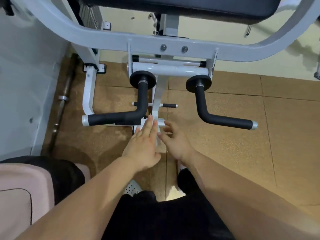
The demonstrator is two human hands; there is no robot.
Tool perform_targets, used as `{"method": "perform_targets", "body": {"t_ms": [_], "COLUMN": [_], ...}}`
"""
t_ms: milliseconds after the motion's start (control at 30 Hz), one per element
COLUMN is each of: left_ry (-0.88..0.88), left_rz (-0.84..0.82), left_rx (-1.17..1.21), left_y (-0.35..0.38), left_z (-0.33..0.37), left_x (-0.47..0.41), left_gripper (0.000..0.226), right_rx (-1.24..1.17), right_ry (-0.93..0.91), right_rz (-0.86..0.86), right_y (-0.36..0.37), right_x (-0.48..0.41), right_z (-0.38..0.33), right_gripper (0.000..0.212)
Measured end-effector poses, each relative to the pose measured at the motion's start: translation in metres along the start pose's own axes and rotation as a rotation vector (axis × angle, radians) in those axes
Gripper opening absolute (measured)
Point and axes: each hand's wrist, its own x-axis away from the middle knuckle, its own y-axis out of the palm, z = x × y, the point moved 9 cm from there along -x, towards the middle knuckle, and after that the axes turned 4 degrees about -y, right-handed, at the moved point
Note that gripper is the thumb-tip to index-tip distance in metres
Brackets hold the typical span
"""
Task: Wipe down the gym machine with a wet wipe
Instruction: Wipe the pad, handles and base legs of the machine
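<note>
- Floor (225, 144) of brown cork-like tiles; pale wall (20, 84) at left, barbell (64, 101) lying along its foot.
- White gym machine (121, 42) ahead, black pad (173, 6) on top, two bent black handles, left handle (119, 118) and right handle (225, 121), sticking out toward the camera.
- Pink fabric (22, 187) at lower left; forearms hide the machine's base.
- Left hand (143, 144): fingers straight and together, pressed flat on the wet wipe (158, 138) at the low centre bracket (161, 122).
- Right hand (174, 142): fingers loosely curved and apart, thumb at the wipe's edge; cannot tell if it pinches.
</note>
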Motion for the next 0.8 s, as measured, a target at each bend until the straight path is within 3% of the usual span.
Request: {"method": "perform_targets", "body": {"t_ms": [67,100,200,233,400,467,633,800], "left_ry": [-0.011,-0.014,-0.042,-0.061,-0.128,-0.167,-0.366,-0.551], "left_rz": [0.007,0.019,0.051,0.062,0.074,0.041,0.134,0.207], "left_rx": [0.042,0.059,0.073,0.088,0.131,0.204,1.089,1.472], "left_y": [0.011,0.017,0.039,0.046,0.094,0.113,0.165,0.21], "left_z": [-0.012,-0.017,-0.028,-0.032,-0.048,-0.057,-0.106,-0.152], "left_x": [-0.001,-0.002,-0.012,-0.018,-0.058,-0.077,-0.137,-0.202], "left_gripper": [0.103,0.103,0.102,0.101,0.096,0.095,0.086,0.071], "right_rx": [-0.177,-0.258,-0.411,-0.435,-0.463,-0.441,-0.431,-0.383], "right_ry": [0.14,0.193,0.219,0.211,0.223,0.205,0.207,0.17], "right_rz": [-0.053,-0.097,-0.278,-0.309,-0.281,-0.225,-0.199,-0.279], "right_y": [0.019,0.027,0.044,0.045,0.04,0.037,0.047,0.07], "right_x": [-0.015,-0.022,-0.044,-0.053,-0.104,-0.128,-0.187,-0.244], "right_z": [0.02,0.031,0.055,0.061,0.105,0.123,0.166,0.204], "right_gripper": [0.093,0.093,0.037,0.028,0.006,0.007,0.014,0.031]}}
